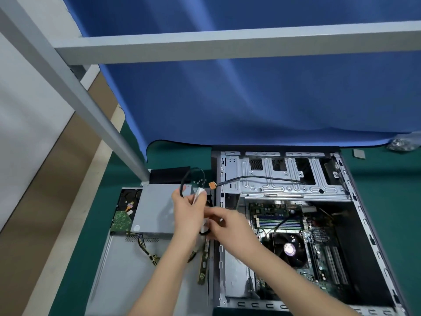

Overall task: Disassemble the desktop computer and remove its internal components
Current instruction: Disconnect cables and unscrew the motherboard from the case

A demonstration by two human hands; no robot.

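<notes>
At the lower right of the frame the computer case is bare stamped metal, dull grey, on a matt green mat, with smooth blue cloth and a painted metal frame above

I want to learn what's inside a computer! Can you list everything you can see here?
Computer case: one, silver metal, open, lying on the green mat at right.
Motherboard: one, green, inside the case.
CPU fan: one, black with purple centre, on the motherboard.
Power supply: one, grey box, on the side panel left of the case.
Hard drive: one, black with green board, left of the power supply.
Side panel: one, grey, flat on the mat.
RAM stick: one, green, on the side panel beside the case.
Black cable: one, looped, held in both hands.
Blue cloth: one, hanging behind.
Left hand: grips the cable loop.
Right hand: grips the cable lower down.
</notes>
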